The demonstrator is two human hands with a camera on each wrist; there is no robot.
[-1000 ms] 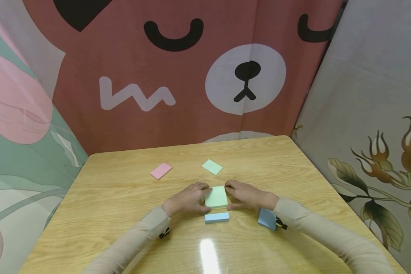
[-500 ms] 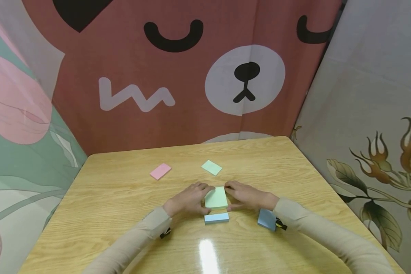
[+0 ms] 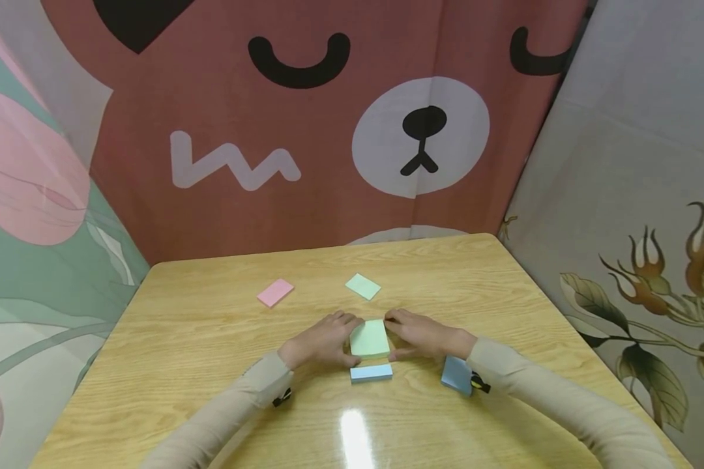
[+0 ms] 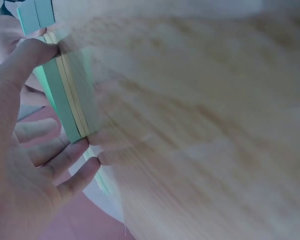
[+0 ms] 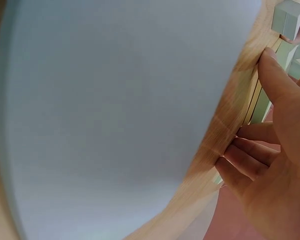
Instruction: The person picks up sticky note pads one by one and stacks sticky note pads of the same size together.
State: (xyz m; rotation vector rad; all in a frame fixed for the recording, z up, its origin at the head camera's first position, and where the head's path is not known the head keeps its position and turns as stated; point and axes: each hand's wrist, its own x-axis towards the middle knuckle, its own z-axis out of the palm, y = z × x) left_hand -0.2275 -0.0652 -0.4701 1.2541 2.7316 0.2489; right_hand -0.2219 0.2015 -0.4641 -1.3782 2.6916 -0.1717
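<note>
In the head view, a square stack of sticky notes (image 3: pixel 369 339) lies mid-table, pale green on top. The left wrist view shows its green side (image 4: pixel 62 100) with thin yellow layers beside it. My left hand (image 3: pixel 324 341) holds the stack's left side, thumb at the near corner and fingers toward the far one. Opposite it, my right hand (image 3: pixel 420 335) spans the right side, thumb near and index finger far. Just in front of the stack lies a light blue sticky-note block (image 3: pixel 371 373), apart from the hands.
A darker blue pad (image 3: pixel 457 376) sits under the right wrist and fills much of the right wrist view. Farther back lie a pink pad (image 3: pixel 276 293) and a small pale green pad (image 3: pixel 363 286). Printed curtains (image 3: pixel 240 215) border the wooden table (image 3: pixel 211 312).
The left fingertips slid a little over the stack's top far corner half a second ago and have drawn back slightly to the left. The right hand stays in place.
</note>
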